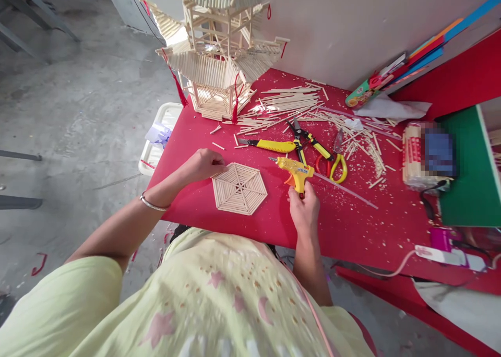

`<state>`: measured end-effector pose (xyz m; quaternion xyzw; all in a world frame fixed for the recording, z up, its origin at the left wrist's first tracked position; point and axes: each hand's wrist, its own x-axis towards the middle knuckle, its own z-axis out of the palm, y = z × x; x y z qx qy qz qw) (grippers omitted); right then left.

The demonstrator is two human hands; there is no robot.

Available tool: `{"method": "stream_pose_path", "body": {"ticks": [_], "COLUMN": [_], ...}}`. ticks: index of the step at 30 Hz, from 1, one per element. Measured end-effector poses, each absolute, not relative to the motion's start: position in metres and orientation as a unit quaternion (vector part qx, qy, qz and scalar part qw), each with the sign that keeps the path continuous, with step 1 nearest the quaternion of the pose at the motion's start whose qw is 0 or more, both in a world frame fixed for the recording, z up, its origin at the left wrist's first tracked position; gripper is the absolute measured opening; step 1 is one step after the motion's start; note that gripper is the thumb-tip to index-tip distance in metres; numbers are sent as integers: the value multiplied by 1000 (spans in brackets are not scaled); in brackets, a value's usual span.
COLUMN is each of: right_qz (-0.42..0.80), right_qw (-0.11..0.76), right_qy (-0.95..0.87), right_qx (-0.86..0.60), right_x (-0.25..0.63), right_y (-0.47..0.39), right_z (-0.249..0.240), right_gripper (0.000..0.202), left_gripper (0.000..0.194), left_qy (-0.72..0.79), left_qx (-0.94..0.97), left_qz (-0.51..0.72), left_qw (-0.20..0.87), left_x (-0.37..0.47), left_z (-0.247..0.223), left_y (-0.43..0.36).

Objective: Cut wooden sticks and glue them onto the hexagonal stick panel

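Note:
My right hand (304, 208) is wrapped round the handle of a yellow hot glue gun (294, 170), whose nozzle points left. A clear glue stick sticks out behind it. Flat on the red table lies a hexagonal panel of wooden sticks (240, 188), with spokes meeting at its centre. My left hand (205, 164) is closed, its fingertips pinched at the panel's upper left corner; whatever is between them is too small to make out. Just beyond are a yellow utility knife (276, 146), yellow-and-black pliers (319, 147) and a red-and-yellow-handled cutter (340, 168).
A tiered stick pagoda (219, 70) with red tassels stands at the table's back left. Loose wooden sticks (291, 101) and scraps spread behind the tools. To the right are a bundle of sticks (412, 156), a green board (475, 190) and a white power strip (450, 258) with cables.

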<state>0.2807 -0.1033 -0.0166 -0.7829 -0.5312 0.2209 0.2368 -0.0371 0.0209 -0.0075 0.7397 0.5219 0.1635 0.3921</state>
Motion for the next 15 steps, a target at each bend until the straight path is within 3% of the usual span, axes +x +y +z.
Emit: {"method": "stream_pose_path", "body": {"ticks": [4, 8, 12, 15], "right_qz": [180, 76, 50, 17], "right_qw": [190, 131, 175, 94], "right_qy": [-502, -537, -596, -624], "right_qx": [-824, -830, -782, -776], "right_x": [295, 304, 317, 329], "right_y": [-120, -127, -85, -28], "right_z": [-12, 13, 35, 36], "right_gripper": [52, 52, 48, 75], "left_gripper": [26, 22, 23, 18], "left_qy": [542, 510, 458, 431], "left_qx": [722, 624, 485, 352], "left_qz": [202, 283, 392, 447], "left_qw": [380, 520, 634, 701], "left_x": [-46, -46, -21, 5], "left_z": [5, 21, 33, 41], "left_y": [13, 10, 13, 16]}}
